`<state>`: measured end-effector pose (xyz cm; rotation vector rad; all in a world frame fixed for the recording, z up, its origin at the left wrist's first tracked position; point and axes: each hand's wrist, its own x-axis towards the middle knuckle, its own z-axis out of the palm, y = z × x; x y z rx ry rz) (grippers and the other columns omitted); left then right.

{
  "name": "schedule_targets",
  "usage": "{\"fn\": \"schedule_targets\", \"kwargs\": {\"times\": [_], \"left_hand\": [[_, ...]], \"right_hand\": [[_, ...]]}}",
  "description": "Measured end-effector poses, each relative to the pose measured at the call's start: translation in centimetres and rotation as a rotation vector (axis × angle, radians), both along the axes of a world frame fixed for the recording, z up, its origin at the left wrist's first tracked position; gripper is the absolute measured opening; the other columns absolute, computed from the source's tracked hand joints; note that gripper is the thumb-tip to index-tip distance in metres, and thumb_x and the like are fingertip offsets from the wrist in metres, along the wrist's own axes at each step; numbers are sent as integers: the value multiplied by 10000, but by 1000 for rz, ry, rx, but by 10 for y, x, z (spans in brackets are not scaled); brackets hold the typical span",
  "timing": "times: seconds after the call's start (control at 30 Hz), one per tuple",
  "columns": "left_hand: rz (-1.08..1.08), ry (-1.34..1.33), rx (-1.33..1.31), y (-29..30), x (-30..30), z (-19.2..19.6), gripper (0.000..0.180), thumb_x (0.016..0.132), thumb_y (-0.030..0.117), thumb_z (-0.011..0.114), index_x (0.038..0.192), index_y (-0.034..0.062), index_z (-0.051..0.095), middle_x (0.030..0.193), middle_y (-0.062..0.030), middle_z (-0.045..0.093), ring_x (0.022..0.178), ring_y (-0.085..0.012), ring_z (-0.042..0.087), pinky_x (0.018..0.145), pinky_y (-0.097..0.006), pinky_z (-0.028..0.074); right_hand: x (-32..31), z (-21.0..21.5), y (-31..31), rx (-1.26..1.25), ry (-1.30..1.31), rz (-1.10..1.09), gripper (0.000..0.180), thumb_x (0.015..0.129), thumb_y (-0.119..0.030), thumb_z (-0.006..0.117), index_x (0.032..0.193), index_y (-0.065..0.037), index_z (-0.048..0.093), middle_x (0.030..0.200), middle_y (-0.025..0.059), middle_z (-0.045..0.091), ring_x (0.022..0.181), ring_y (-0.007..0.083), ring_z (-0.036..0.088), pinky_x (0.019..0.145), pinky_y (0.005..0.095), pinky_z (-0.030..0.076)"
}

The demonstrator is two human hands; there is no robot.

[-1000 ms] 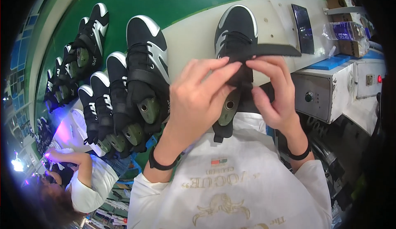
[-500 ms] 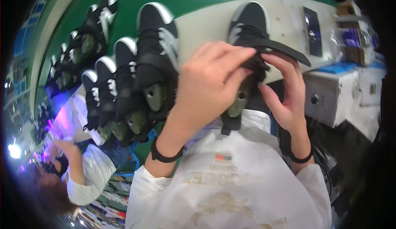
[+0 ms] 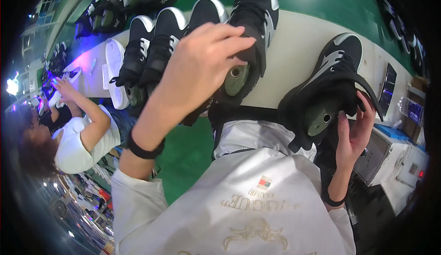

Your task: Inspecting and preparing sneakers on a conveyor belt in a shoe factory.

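A black sneaker (image 3: 340, 66) with a white-edged toe and a green insole stands at the right of the bench, a loose black strap hanging off its far side. My right hand (image 3: 356, 128) grips the collar and strap side of this sneaker, thumb near the opening and fingertips tucked behind the strap. Farther left, my left hand (image 3: 202, 64) hovers over a second black sneaker (image 3: 250, 18), fingers stretched apart with nothing seen between them. Whether its fingertips touch that sneaker I cannot tell.
Several more black sneakers (image 3: 170, 22) line the pale bench (image 3: 294, 27) to the left, with a white sole (image 3: 115, 68) beside them. A co-worker in a white shirt (image 3: 82, 142) sits at the left. Right are a phone-like dark slab (image 3: 388, 87) and a grey metal box (image 3: 379, 156).
My left hand has left the right-hand sneaker and gone left to the sneaker row. My right hand stays at its sneaker, which now sits tilted. The view has swung left.
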<state>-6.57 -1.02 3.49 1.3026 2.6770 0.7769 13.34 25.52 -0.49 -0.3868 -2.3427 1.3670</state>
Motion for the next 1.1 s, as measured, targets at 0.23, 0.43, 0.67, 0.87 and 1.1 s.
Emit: {"fn": "schedule_targets", "kwargs": {"times": [0.23,0.43,0.67,0.87,1.1], "left_hand": [[-227,-206,-200,19,-59,23,225,761,47,735,985,21,726,912,-139,687,806,-294,667,718,-352,516],[-288,-540,-507,48,-91,48,244,835,168,711,1015,4,728,905,-157,737,823,-259,702,729,-324,533],[-302,-631,-610,60,-103,50,244,850,188,727,1026,19,732,902,-110,745,810,-191,696,714,-320,543],[-276,-939,-579,66,-120,24,182,889,99,690,1037,0,728,894,-75,718,817,-168,671,728,-292,562],[-270,-944,-585,67,-122,19,181,892,86,679,1039,-11,721,910,-75,704,837,-178,659,734,-299,570]], "right_hand": [[1,-1,1,-7,0,8,465,865,19,648,1316,4,535,1335,145,505,1247,241,497,1081,357,345],[2,0,2,9,-12,23,451,876,6,641,1317,-20,549,1324,131,530,1211,223,510,1026,345,374],[2,0,1,14,-13,6,445,881,-8,644,1317,-25,554,1312,128,535,1205,220,517,1019,352,387],[2,0,1,-4,-24,-4,442,888,-23,652,1319,-28,553,1324,129,527,1231,229,513,1047,377,390],[1,-3,1,-31,-26,-2,444,894,-19,646,1327,-31,546,1339,131,516,1244,231,509,1059,380,388]]}}
